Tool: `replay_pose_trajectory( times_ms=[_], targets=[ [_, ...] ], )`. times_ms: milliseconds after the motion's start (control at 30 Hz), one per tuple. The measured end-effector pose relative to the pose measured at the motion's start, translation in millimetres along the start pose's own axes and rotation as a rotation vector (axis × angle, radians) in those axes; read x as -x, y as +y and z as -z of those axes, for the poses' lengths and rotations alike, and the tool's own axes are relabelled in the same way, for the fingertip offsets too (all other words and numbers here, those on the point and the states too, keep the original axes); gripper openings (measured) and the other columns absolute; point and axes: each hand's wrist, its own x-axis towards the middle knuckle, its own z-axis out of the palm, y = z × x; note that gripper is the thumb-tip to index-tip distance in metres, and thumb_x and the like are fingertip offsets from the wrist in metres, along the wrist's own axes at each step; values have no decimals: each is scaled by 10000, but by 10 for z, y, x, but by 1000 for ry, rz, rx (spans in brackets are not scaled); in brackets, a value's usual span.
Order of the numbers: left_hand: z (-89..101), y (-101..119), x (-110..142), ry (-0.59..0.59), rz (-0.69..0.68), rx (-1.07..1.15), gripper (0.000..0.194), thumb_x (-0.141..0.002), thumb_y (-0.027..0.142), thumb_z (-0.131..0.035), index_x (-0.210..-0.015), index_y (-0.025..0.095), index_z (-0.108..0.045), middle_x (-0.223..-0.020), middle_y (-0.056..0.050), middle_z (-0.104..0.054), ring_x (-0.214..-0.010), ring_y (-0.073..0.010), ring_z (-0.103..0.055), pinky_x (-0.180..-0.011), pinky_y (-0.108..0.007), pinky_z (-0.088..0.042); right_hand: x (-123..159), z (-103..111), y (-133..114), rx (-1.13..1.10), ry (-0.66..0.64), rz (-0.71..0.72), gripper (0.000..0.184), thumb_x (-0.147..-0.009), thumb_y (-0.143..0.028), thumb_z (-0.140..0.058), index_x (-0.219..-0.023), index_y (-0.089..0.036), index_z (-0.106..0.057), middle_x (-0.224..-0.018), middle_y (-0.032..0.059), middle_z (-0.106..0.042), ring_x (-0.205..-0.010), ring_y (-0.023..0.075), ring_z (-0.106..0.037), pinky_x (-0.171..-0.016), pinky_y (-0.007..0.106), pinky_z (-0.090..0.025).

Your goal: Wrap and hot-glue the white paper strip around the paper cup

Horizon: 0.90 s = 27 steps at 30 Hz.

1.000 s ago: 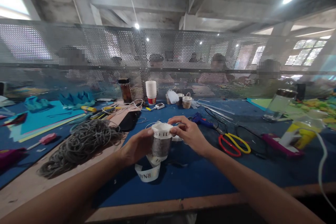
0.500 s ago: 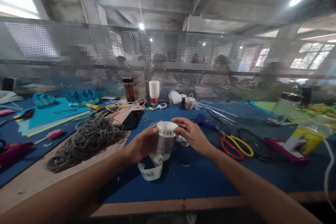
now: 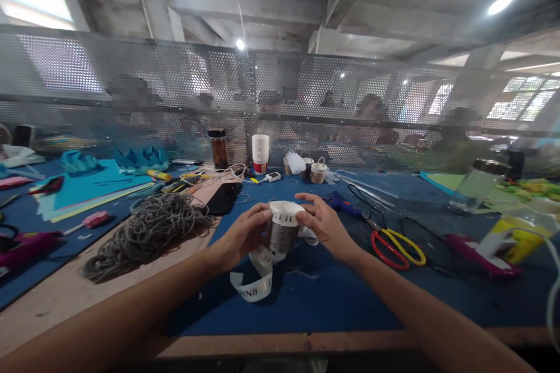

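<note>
A small cup (image 3: 280, 237) wrapped in grey cord stands between my hands, above the blue mat. Around its rim runs a white printed ribbon (image 3: 286, 218) with black capital letters. The ribbon's loose end (image 3: 252, 288) curls down onto the mat at the lower left. My left hand (image 3: 247, 233) grips the cup's left side, thumb near the rim. My right hand (image 3: 321, 221) pinches the ribbon against the right side of the rim, its index finger raised. Part of the ribbon hangs behind my right fingers.
Left lies a heap of grey cord (image 3: 151, 236) beside a black phone (image 3: 224, 198). Right are red-and-yellow-handled scissors (image 3: 396, 247) and a blue glue gun (image 3: 343, 203). Behind stand stacked paper cups (image 3: 261, 152), a dark jar (image 3: 218, 150) and small cord-wrapped cups (image 3: 318, 172). People sit beyond the perforated screen.
The cup has tilted and shifted slightly right between my hands, showing more of its grey cord side. My right index finger has lifted a little. The ribbon's loose end stays on the mat.
</note>
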Motion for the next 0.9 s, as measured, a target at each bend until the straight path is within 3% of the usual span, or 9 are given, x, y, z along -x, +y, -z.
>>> replay_pose_trajectory(
  times_ms=[100,233,333,467,600,900],
  targets=[
    [2,17,-2,149,-156,-239,247,-883,387,-655,-1054,221,-592,-1070,-37,-658,-1029,-214,-635,-875,-357,-536,-10,12,15,-8,54,25,538,-866,-466,-684,-1282,-202,-467,-1111,91,-721,-1002,231,-694,-840,339,-520],
    [8,53,11,296,-471,-535,232,-845,290,-713,-1031,201,-606,-1050,-37,-629,-1034,-194,-622,-913,-358,-538,-22,20,48,-27,98,19,530,-860,-456,-696,-1275,-212,-472,-1125,84,-703,-1012,221,-680,-854,328,-510],
    [-2,89,47,310,-731,-717,159,-862,212,-692,-1013,188,-650,-1078,-59,-602,-1024,-191,-619,-888,-349,-554,-23,17,75,-56,103,2,529,-856,-454,-701,-1276,-222,-480,-1156,85,-683,-1020,222,-671,-849,327,-514],
    [-2,117,87,312,-955,-946,177,-853,102,-687,-1004,193,-700,-1016,-59,-640,-969,-174,-629,-867,-327,-538,-11,5,89,-64,92,7,523,-854,-449,-706,-1275,-224,-490,-1156,83,-678,-1043,223,-661,-876,330,-507],
    [18,109,94,279,-1016,-1034,228,-851,62,-676,-1028,203,-712,-996,-58,-659,-941,-168,-640,-845,-325,-535,0,0,91,-59,86,1,521,-852,-452,-707,-1268,-222,-494,-1160,88,-676,-1043,226,-662,-892,343,-504],
    [32,92,89,284,-971,-1025,210,-856,95,-674,-1022,221,-702,-982,-48,-678,-932,-178,-650,-832,-334,-539,-4,-3,77,-38,86,-3,545,-837,-462,-719,-1265,-212,-492,-1188,97,-667,-1085,232,-652,-939,365,-498]
  ],
)
